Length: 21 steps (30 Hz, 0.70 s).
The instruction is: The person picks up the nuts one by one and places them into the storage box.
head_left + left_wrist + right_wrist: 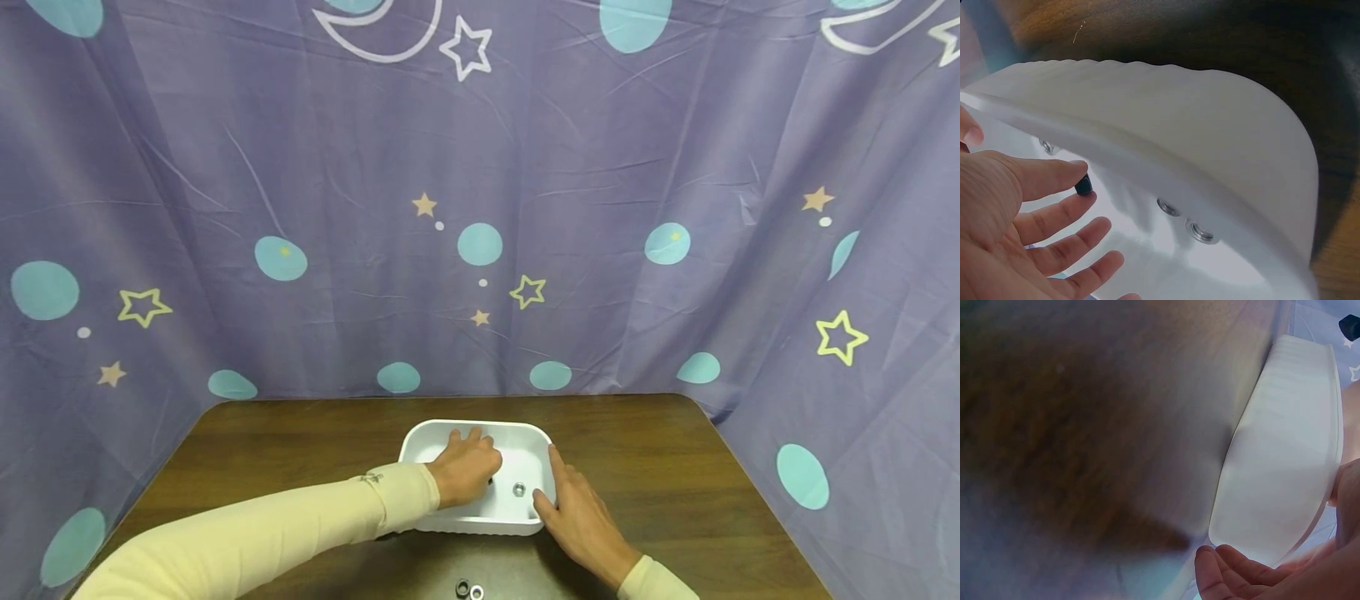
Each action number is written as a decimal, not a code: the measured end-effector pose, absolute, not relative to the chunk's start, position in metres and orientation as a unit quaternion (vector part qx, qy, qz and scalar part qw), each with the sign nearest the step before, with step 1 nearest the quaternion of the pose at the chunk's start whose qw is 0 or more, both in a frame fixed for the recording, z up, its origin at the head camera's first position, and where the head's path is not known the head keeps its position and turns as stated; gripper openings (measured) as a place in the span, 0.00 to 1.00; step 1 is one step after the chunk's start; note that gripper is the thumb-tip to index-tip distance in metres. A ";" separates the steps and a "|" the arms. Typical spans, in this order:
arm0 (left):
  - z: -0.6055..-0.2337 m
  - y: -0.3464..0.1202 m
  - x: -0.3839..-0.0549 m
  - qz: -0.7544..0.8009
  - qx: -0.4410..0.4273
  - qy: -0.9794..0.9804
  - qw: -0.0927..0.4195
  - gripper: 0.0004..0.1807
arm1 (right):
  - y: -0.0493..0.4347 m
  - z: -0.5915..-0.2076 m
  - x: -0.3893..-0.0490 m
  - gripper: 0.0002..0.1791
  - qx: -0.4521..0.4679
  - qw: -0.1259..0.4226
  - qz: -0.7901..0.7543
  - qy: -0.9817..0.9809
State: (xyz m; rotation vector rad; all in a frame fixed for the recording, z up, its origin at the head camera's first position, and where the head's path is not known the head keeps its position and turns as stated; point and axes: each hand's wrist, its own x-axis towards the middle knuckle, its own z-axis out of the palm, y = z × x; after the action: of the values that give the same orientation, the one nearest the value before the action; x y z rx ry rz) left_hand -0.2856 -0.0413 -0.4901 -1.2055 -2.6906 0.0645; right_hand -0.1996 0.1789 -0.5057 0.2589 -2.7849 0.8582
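A white plastic bin with rounded corners stands on the table in the head view. Reaching into it, my left hand pinches a small black nut between thumb and index finger; the other fingers are spread in the left wrist view. Silver nuts lie on the bin's floor, one right of the left hand, and others below the near wall. My right hand holds the bin's right end, thumb over the rim and fingers along the outer wall. Its fingertips show by the bin's lower edge.
At the table's near edge lie a black nut and a silver nut, side by side. The brown wooden table extends on both sides of the bin. A purple curtain with stars surrounds the table's back and sides.
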 end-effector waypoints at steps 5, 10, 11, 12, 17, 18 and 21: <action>-0.470 -0.036 -0.275 0.005 -0.396 -0.916 0.068 0.09 | 0.179 -0.505 -0.199 0.43 0.085 0.108 0.290 -0.947; -0.505 -0.037 -0.295 -0.020 -0.406 -0.910 0.082 0.09 | 0.178 -0.506 -0.199 0.43 0.081 0.107 0.288 -0.948; -0.513 -0.038 -0.300 -0.022 -0.408 -0.908 0.087 0.09 | 0.178 -0.506 -0.199 0.43 0.081 0.108 0.287 -0.948; -0.518 -0.038 -0.303 -0.017 -0.408 -0.908 0.092 0.09 | 0.178 -0.506 -0.199 0.43 0.081 0.108 0.287 -0.948; -0.532 -0.036 -0.312 -0.014 -0.400 -0.911 0.094 0.10 | 0.177 -0.506 -0.199 0.43 0.083 0.109 0.285 -0.949; -0.534 -0.035 -0.312 -0.013 -0.397 -0.913 0.091 0.10 | 0.177 -0.505 -0.199 0.43 0.082 0.109 0.285 -0.949; -0.536 -0.034 -0.313 -0.015 -0.393 -0.915 0.090 0.11 | 0.177 -0.505 -0.199 0.43 0.080 0.104 0.284 -0.950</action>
State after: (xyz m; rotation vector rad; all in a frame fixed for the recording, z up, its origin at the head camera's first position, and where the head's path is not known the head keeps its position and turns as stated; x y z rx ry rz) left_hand -0.3134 -0.0337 -0.5361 -1.1685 -2.7201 -0.0458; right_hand -0.1986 0.1771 -0.5045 0.2364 -2.7999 0.8388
